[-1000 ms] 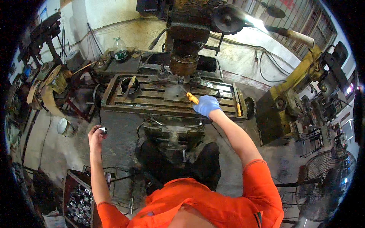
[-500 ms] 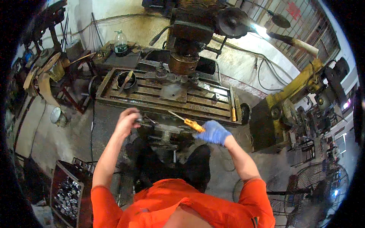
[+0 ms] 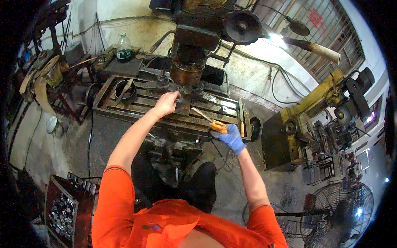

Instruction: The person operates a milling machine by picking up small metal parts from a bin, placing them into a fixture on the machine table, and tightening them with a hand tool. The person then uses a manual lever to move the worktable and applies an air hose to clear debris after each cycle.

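My bare left hand (image 3: 166,105) is closed over the machine table (image 3: 144,110), just below the spindle head (image 3: 187,73). A small dark piece (image 3: 178,100) shows at its fingertips, too small to name. My right hand (image 3: 232,138), in a blue glove, grips a yellow-handled tool (image 3: 218,126) with a slim metal shaft, much like a screwdriver. Its shaft points up and left over the slotted table's front edge, toward the left hand. A dark pot (image 3: 125,98) with a brush (image 3: 125,91) leaning in it stands on the table's left part.
A long yellow-handled tool (image 3: 241,122) lies at the table's right end, near a handwheel (image 3: 256,128). A bin of metal parts (image 3: 62,217) stands at lower left, a fan (image 3: 339,213) at lower right. A yellow machine (image 3: 304,103) is on the right.
My left hand has moved up and right from in front of the table to below the spindle. The right hand with the yellow-handled tool has shifted slightly right and up. The view has swung a little.
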Available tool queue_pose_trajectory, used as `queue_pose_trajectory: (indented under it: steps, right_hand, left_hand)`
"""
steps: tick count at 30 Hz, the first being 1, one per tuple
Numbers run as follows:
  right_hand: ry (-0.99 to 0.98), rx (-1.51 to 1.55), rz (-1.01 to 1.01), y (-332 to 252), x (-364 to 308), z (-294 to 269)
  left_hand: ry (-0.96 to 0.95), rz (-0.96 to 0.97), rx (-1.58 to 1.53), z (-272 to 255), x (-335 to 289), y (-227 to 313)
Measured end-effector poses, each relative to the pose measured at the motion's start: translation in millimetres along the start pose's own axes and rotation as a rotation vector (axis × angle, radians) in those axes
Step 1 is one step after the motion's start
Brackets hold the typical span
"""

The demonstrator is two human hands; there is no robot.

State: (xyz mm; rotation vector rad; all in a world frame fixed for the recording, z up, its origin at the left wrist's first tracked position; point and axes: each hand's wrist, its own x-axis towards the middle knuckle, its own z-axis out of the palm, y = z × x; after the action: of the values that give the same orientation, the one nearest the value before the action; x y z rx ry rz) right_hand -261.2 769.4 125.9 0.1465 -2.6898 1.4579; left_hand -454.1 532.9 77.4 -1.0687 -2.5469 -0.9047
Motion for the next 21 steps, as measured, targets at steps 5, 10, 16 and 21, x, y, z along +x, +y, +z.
queue_pose_trajectory:
  steps: [5, 10, 16, 21]
  right_hand:
    - [0.057, 0.147, 0.229, 85, 16, 56]
    - [0.095, -0.135, 0.474, 111, 2, 78]
    - [0.188, -0.082, 0.409, 97, -32, 54]
    - [0.276, 0.039, 0.497, 93, -68, 9]
  left_hand:
    - [0.003, -0.011, 0.098, 11, 1, -9]
    - [0.024, -0.027, 0.322, 6, -7, -5]
    - [0.049, -0.078, 0.311, 13, 3, -9]
    - [0.091, -0.065, 0.235, 27, 25, -19]
